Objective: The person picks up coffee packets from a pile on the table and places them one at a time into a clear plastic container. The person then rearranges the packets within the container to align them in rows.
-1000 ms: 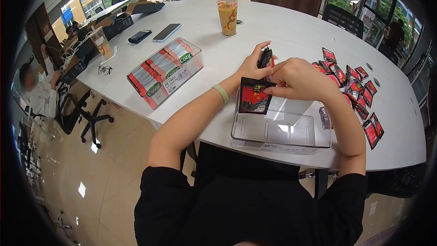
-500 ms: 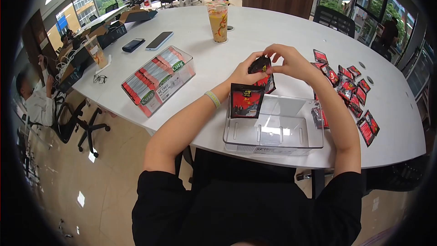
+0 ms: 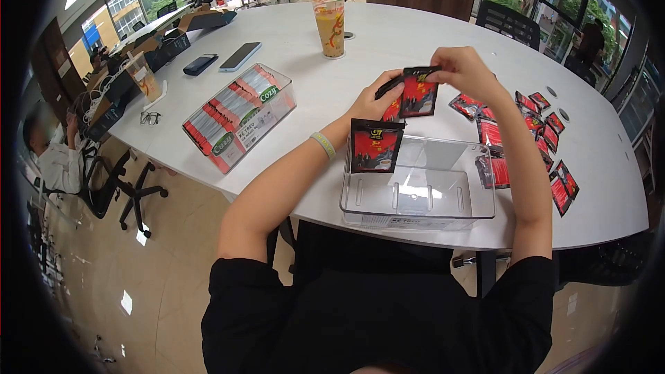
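My right hand pinches the top edge of a red and black coffee sachet, held up behind the clear plastic bin. Just left of it, my left hand is closed on another coffee sachet, partly hidden by the first one and by the fingers. One more sachet stands upright inside the bin at its left end; the rest of the bin's floor shows bare. A scattered pile of coffee sachets lies to the right, partly behind my right forearm.
On the left stands a clear bin packed with Cozy tea sachets. Beyond it lie a phone, a dark wallet-like item and glasses. A drink cup stands at the back, another cup at left. A person sits at far left.
My right hand has drawn one sachet up and to the right, apart from the one in my left hand. Half a second ago both hands were together on the sachets.
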Demonstrator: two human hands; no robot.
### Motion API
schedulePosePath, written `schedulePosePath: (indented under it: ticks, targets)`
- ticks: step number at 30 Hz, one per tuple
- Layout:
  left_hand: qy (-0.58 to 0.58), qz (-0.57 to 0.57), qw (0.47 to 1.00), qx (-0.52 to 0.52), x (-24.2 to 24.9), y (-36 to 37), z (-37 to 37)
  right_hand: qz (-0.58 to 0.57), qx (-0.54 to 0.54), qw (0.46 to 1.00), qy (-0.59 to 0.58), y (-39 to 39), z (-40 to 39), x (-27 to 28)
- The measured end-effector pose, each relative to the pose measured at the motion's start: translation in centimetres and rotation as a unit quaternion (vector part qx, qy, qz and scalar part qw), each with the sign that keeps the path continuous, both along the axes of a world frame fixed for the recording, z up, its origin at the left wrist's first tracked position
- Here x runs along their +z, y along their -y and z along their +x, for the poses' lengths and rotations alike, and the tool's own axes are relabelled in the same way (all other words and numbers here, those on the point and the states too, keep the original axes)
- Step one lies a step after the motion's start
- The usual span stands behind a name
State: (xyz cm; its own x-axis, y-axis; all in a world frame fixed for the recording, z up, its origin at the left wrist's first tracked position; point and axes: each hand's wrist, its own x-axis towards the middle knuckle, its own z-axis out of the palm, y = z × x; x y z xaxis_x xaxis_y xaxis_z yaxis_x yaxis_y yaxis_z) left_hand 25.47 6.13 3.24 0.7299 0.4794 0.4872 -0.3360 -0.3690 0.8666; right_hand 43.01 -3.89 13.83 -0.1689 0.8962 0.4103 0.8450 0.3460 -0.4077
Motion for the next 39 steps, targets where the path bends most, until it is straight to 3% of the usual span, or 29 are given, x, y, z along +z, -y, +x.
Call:
schedulePosePath:
  ticks: [2, 5, 8, 10, 11, 13, 14, 15, 19, 21, 22, 24, 34, 37, 39]
  targets:
    - [-0.010, 0.029, 0.999, 0.040, 0.0, -0.1, -0.1, 0.035, -0.053, 0.998, -0.027, 1.1, 0.0, 1.5]
    - [-0.027, -0.065, 0.997, -0.026, 0.3, 0.1, -0.4, 0.079, -0.003, 0.990, -0.113, 2.2, 0.3, 2.9]
    - [-0.067, -0.057, 0.996, -0.011, 0.8, 0.4, -0.9, 0.089, 0.048, 0.975, -0.197, 4.2, -0.9, 4.4]
    - [-0.016, 0.209, 0.977, 0.042, -2.2, -2.0, 0.3, 0.005, 0.133, 0.966, -0.221, 5.7, -2.6, 4.9]
    - [-0.033, -0.128, 0.990, -0.057, -1.8, -2.6, 0.8, -0.035, 0.149, 0.968, -0.198, 6.2, -3.4, 4.9]
    - [-0.016, -0.100, 0.994, -0.042, -0.8, -1.1, 0.2, -0.094, 0.153, 0.974, -0.141, 6.7, -5.6, 4.4]
    - [0.003, -0.071, 0.997, -0.028, -0.3, -0.4, -0.1, -0.032, 0.173, 0.984, -0.041, 6.5, -6.4, 3.5]
    - [0.011, -0.020, 1.000, -0.003, -0.1, -0.1, -0.1, -0.078, 0.135, 0.987, -0.024, 7.0, -7.8, 3.3]
    - [-0.011, -0.046, 0.999, 0.010, 0.7, 0.8, -0.6, 0.014, 0.158, 0.981, 0.110, 6.6, -9.7, 0.4]
    - [-0.006, -0.030, 0.999, 0.016, 0.4, 0.6, -0.5, 0.050, 0.095, 0.970, 0.219, 6.6, -10.1, -0.1]
    - [-0.005, -0.030, 0.999, 0.017, 0.3, 0.5, -0.4, 0.049, 0.096, 0.969, 0.220, 6.7, -10.2, 0.0]
    - [0.007, -0.008, 1.000, 0.017, 0.2, 0.3, -0.2, -0.013, 0.046, 0.957, 0.287, 6.8, -10.3, 0.4]
    - [-0.006, 0.008, 1.000, 0.023, 0.7, 0.7, -0.6, 0.001, -0.005, 0.944, 0.330, 6.0, -9.7, 0.3]
    - [-0.006, 0.024, 0.999, 0.032, 0.8, 0.8, -0.7, 0.059, 0.001, 0.944, 0.326, 6.1, -9.2, 0.5]
    - [-0.008, 0.072, 0.995, 0.062, 0.5, 0.3, -0.5, 0.075, 0.017, 0.963, 0.257, 6.0, -8.7, 1.5]
